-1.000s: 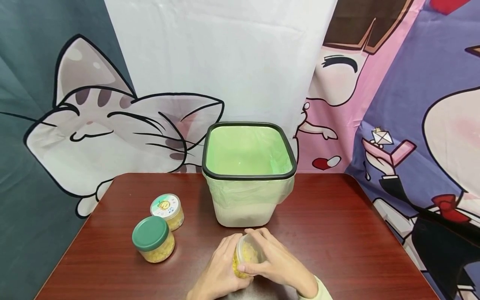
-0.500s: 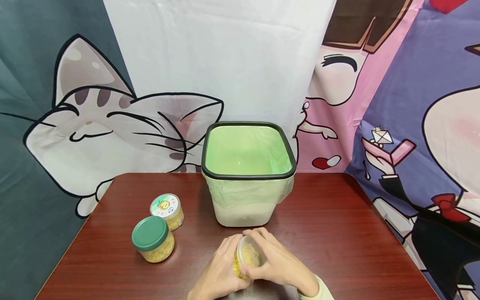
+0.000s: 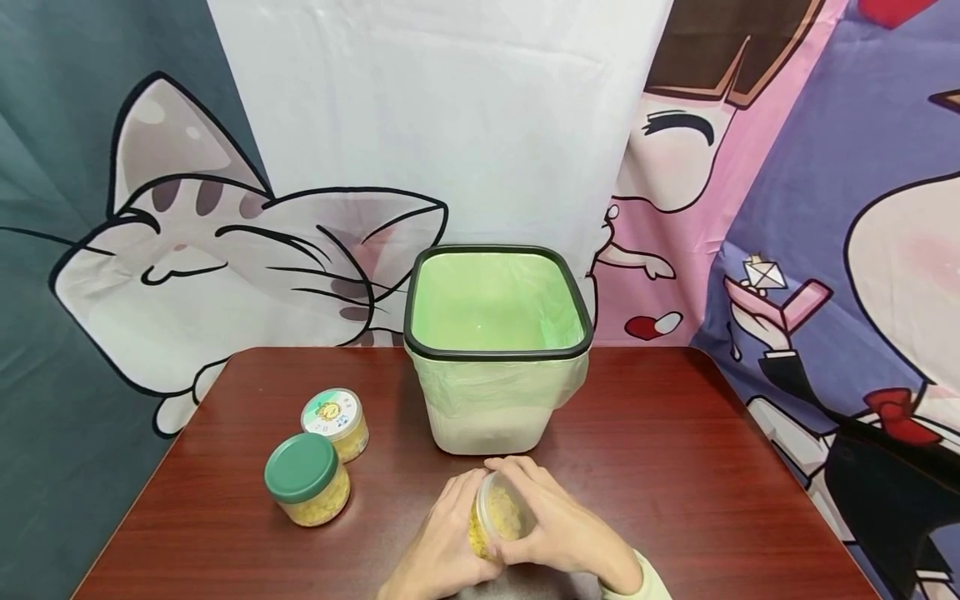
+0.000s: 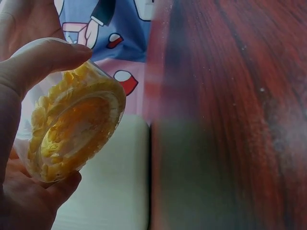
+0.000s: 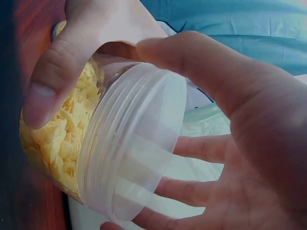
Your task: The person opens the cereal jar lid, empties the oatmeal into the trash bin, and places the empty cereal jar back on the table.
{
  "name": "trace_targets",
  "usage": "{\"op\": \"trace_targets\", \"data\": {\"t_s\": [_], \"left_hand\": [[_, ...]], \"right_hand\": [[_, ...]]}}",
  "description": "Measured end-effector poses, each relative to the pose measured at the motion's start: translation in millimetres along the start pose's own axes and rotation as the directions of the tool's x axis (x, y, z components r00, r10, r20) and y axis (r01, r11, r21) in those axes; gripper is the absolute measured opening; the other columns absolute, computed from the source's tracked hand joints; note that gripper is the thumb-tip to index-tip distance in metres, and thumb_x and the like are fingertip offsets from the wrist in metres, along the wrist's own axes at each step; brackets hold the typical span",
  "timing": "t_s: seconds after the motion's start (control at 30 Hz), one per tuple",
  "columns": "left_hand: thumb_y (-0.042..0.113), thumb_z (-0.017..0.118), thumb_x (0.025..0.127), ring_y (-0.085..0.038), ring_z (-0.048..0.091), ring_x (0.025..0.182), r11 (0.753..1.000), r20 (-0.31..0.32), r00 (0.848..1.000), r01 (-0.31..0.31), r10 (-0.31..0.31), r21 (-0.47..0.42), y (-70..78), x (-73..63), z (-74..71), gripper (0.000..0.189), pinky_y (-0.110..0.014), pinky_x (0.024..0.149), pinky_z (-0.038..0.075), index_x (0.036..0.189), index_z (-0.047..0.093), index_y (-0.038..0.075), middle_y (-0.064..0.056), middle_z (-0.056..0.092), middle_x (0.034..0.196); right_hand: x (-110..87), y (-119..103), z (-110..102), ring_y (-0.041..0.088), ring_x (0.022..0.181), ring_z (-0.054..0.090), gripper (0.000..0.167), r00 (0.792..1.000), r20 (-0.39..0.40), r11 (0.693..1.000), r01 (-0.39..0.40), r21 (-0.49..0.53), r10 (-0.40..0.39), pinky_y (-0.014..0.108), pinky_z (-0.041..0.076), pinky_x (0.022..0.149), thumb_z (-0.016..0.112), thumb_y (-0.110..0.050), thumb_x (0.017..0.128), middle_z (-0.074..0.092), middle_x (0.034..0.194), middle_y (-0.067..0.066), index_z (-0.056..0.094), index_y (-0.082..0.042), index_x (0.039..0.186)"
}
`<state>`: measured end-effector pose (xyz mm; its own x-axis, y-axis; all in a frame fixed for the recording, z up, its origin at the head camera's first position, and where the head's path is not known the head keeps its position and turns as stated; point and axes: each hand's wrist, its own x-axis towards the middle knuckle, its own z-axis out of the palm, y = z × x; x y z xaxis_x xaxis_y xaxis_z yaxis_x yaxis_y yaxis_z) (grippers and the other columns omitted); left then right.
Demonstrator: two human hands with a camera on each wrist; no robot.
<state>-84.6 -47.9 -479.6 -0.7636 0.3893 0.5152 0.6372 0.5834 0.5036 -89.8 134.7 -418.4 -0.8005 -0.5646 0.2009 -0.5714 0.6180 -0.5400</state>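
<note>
A clear plastic jar point(image 3: 480, 525) of yellow flakes is held tilted on its side low over the table, its translucent white screw lid point(image 3: 504, 510) turned to the right. My left hand point(image 3: 448, 533) grips the jar body; in the left wrist view, thumb and fingers wrap it, with the jar's base point(image 4: 79, 127) facing the camera. My right hand point(image 3: 558, 527) spans the lid, thumb on the near edge and fingers on the far one. In the right wrist view, the ribbed lid point(image 5: 139, 139) sits on the jar between the thumb and spread fingers, and flakes point(image 5: 60, 139) show behind it.
Behind the hands stands a waste bin point(image 3: 487, 421) with a black rim and pale green liner. To the left are a green-lidded jar point(image 3: 303, 479) and a white-lidded jar with a printed label point(image 3: 335, 417). A cartoon cloth point(image 3: 450, 125) hangs beyond the brown table point(image 3: 675, 467).
The jar and lid have shifted very slightly right. My right thumb has slid from the lid's face toward its lower edge. The left hand and the other jars stay nearly as before.
</note>
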Motion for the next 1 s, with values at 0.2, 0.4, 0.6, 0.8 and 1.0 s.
{"op": "trace_targets", "data": {"t_s": [0.2,0.4,0.6,0.8,1.0], "left_hand": [[0.032,0.078,0.049,-0.011,0.046,0.111,0.999,-0.022,1.000,-0.012,0.013,0.045,-0.5,-0.2,0.3,0.087,-0.031,0.086,0.046,0.126,0.045,0.005,0.003,0.048,0.122],[0.034,0.080,0.046,-0.012,0.047,0.109,0.997,-0.044,0.999,-0.024,0.027,0.069,-1.9,-0.5,1.6,0.090,-0.030,0.083,0.048,0.124,0.047,0.003,0.001,0.049,0.120],[0.034,0.081,0.047,-0.011,0.047,0.109,0.998,-0.035,0.999,-0.015,0.017,0.055,-1.3,-1.6,1.2,0.091,-0.032,0.082,0.048,0.126,0.046,0.006,0.002,0.049,0.121],[0.034,0.079,0.049,-0.010,0.046,0.110,0.999,-0.010,1.000,-0.001,0.001,0.045,0.0,-2.1,0.1,0.090,-0.031,0.084,0.047,0.128,0.044,0.010,0.005,0.048,0.122],[0.033,0.078,0.050,-0.011,0.045,0.110,1.000,0.018,1.000,0.016,-0.016,0.011,-0.2,-2.0,-0.7,0.091,-0.032,0.085,0.046,0.130,0.041,0.012,0.006,0.047,0.121]], "right_hand": [[-0.8,-1.2,1.0,0.011,0.113,0.045,0.085,0.995,0.004,0.994,-0.098,0.042,0.098,0.035,0.042,0.090,0.067,-0.060,0.070,0.042,0.128,-0.005,0.034,-0.024,0.139],[0.4,-0.3,0.0,0.016,0.105,0.050,0.083,0.987,0.031,0.984,-0.161,0.079,0.159,0.036,0.044,0.085,0.063,-0.061,0.073,0.045,0.123,0.000,0.036,-0.016,0.138],[0.0,-1.0,-0.5,0.015,0.100,0.051,0.078,0.985,0.058,0.981,-0.166,0.098,0.161,0.033,0.045,0.080,0.063,-0.059,0.074,0.046,0.119,-0.003,0.040,-0.017,0.135],[0.0,-1.5,0.2,0.012,0.101,0.049,0.073,0.991,0.048,0.989,-0.127,0.072,0.124,0.030,0.045,0.081,0.068,-0.052,0.073,0.046,0.115,-0.005,0.041,-0.023,0.134],[0.8,-1.8,-1.2,0.011,0.106,0.047,0.074,0.996,0.052,0.995,-0.080,0.067,0.077,0.029,0.044,0.084,0.075,-0.043,0.067,0.044,0.118,-0.008,0.043,-0.025,0.131]]}}
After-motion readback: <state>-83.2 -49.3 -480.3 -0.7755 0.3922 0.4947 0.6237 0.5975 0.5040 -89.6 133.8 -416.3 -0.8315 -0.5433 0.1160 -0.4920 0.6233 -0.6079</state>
